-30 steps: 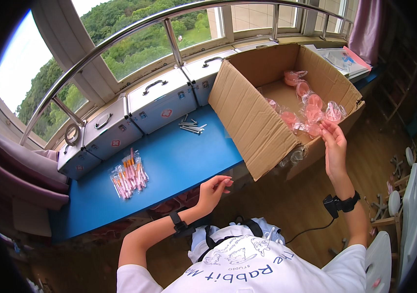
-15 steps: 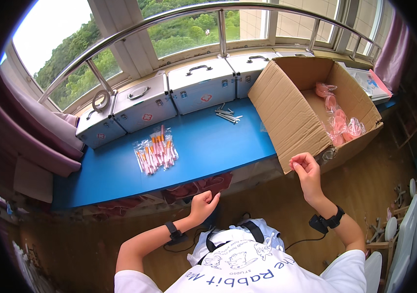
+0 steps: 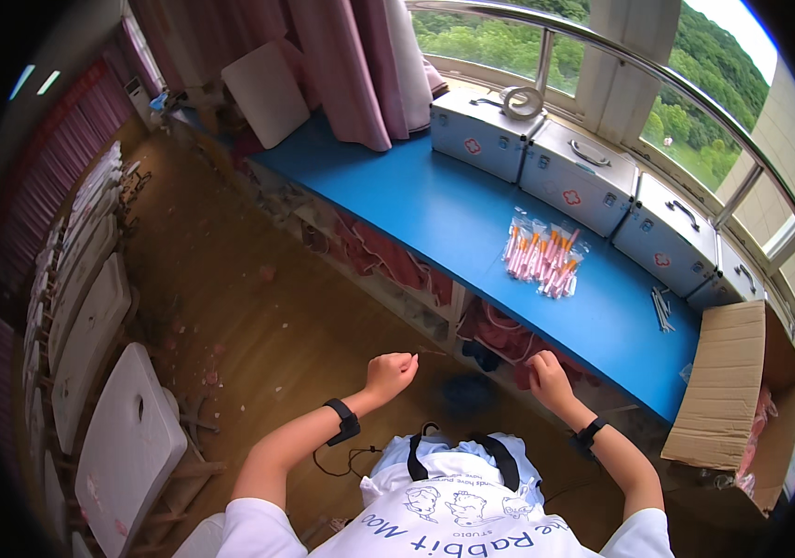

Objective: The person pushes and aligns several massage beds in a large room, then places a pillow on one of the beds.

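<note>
My left hand (image 3: 390, 372) hangs over the wooden floor in a loose fist and holds nothing. My right hand (image 3: 546, 379) is empty, with relaxed fingers, just in front of the front edge of the blue bench (image 3: 453, 219). On the bench, beyond my right hand, lies a pile of clear packets with pink and orange contents (image 3: 541, 256). An open cardboard box (image 3: 728, 391) stands at the bench's right end, with pink packets (image 3: 755, 446) partly visible inside.
Three white cases with red crosses (image 3: 574, 181) line the window side of the bench, and a tape roll (image 3: 520, 100) sits on the leftmost one. Small metal pieces (image 3: 662, 307) lie near the box. Pink curtains (image 3: 341, 65) hang at the back. White folded furniture (image 3: 127, 437) stands at left.
The view has swung left, so the box now sits at the right edge. My right hand has come out of the box and down to the bench front. My left hand has closed.
</note>
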A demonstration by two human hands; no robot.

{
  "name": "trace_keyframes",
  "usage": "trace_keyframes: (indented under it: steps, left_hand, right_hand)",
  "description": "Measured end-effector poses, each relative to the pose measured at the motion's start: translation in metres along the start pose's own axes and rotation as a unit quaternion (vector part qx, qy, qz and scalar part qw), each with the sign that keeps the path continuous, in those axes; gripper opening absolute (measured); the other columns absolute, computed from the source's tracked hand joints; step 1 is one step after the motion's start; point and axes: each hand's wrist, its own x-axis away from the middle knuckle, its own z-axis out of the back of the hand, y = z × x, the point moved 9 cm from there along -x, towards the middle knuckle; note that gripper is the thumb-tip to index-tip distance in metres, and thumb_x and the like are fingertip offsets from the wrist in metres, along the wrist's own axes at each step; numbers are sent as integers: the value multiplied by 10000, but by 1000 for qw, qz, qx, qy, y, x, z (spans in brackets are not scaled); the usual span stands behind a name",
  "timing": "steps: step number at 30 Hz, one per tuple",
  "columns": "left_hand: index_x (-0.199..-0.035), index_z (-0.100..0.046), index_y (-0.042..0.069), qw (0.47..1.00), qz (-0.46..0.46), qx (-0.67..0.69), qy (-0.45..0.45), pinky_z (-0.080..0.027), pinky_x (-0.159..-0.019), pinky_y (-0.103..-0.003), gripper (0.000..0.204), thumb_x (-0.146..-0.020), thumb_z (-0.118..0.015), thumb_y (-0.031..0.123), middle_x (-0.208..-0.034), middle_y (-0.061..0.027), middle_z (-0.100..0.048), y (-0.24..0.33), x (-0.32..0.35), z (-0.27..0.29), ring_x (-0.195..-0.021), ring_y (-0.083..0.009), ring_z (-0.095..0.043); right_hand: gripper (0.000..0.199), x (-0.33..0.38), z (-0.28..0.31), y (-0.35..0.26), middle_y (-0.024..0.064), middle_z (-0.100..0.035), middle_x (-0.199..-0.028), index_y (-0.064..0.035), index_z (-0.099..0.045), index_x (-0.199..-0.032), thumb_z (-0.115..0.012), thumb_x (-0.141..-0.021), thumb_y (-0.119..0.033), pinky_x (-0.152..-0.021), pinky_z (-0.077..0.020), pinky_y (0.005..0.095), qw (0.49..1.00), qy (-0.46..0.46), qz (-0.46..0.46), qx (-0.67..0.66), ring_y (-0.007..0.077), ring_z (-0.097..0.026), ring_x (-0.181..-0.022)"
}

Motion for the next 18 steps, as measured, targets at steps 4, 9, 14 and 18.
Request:
trace_keyframes:
  steps: [4,9,14,18]
  left_hand:
    - [-532,-405,36,985,78,-71,137,-321,-424,-403,341,-794,-568,182,-509,-130,-442,-75,54,66,-465,-319,-453]
    - [-540,-423,45,921,238,-171,258,-343,-430,-407,317,-784,-573,180,-527,-129,-476,-135,160,135,-484,-323,-480]
    - [-556,-463,76,828,365,-238,354,-381,-426,-401,229,-731,-585,158,-547,-109,-520,-123,285,161,-504,-316,-518]
    - [-565,-465,72,743,480,-261,385,-390,-433,-398,212,-708,-603,147,-566,-110,-529,-76,381,140,-510,-314,-525]
  right_hand:
    - [108,-22,-105,-37,75,-455,-742,-73,-476,-743,-562,-682,-94,-681,-438,313,928,-187,298,118,234,-498,-754]
    - [118,-30,-193,-50,81,-503,-784,-57,-554,-804,-512,-708,-113,-716,-456,321,828,-308,457,102,247,-525,-802]
    - [146,-45,-242,-80,86,-532,-824,-56,-549,-845,-498,-719,-111,-737,-474,349,744,-363,556,80,256,-543,-831]
    - [126,-61,-264,-128,109,-527,-842,-56,-544,-830,-524,-711,-95,-743,-465,359,665,-372,648,17,279,-536,-848]
